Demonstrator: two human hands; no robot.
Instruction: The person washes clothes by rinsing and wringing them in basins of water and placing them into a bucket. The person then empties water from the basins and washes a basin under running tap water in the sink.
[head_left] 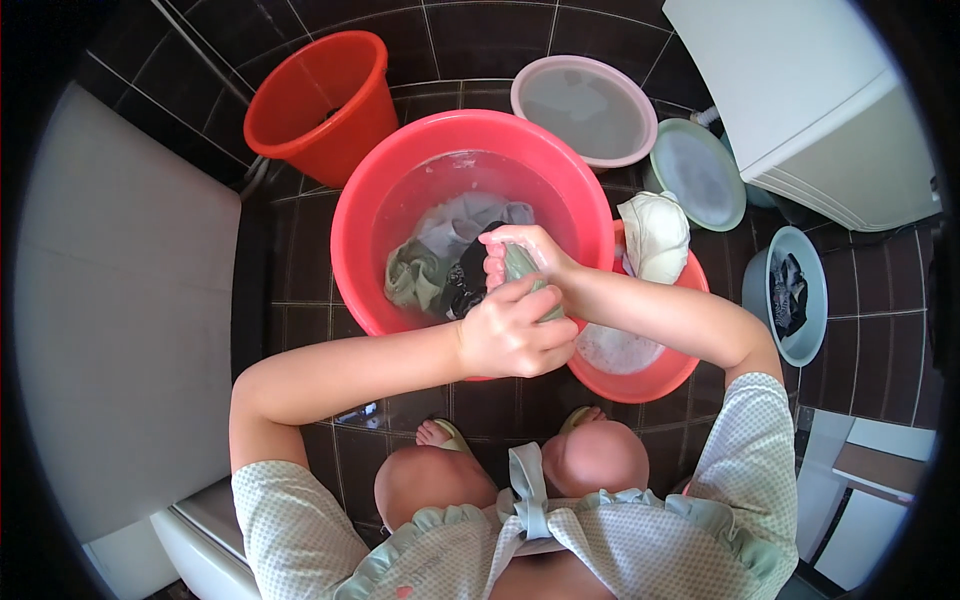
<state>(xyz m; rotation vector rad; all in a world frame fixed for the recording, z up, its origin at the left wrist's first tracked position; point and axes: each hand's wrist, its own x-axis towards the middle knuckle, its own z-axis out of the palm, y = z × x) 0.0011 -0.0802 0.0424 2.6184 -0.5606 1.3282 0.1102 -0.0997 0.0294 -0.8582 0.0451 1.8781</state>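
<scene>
The left hand and right hand are clamped together on a bunched green cloth, above the near right side of the large pink basin. Wet clothes lie below and leftward; open water stretches to the far rim. A smaller red basin crowds the right edge; dark floor tiles border the left.

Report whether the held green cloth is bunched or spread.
Bunched: left hand and right hand clasp the green cloth in a narrow wad.
</scene>
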